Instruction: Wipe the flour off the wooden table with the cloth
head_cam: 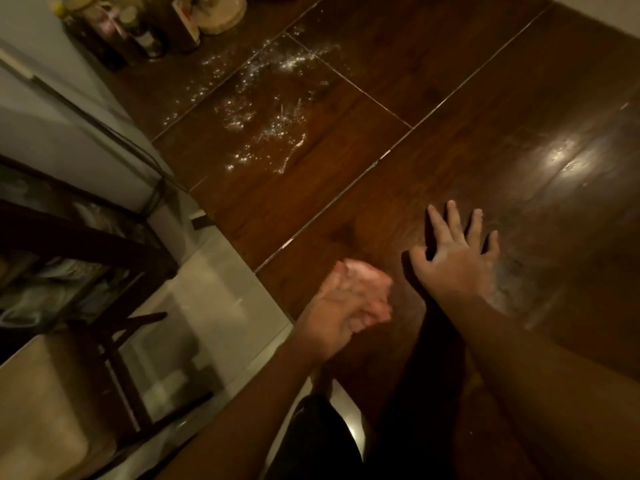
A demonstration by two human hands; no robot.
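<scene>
blurred dark jars (138, 39), contents unclear; white flour scatter (266, 112); left hand (330, 318) clutches pink cloth (365, 284); right hand (453, 263) splayed on brown wooden table (450, 81).

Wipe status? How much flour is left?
Done: little; only a faint haze shows by the open right hand. In hand: left hand grips the bunched cloth near the edge of the table, off the flour. Left: that scattered patch, near the jars, looks unwiped.
</scene>
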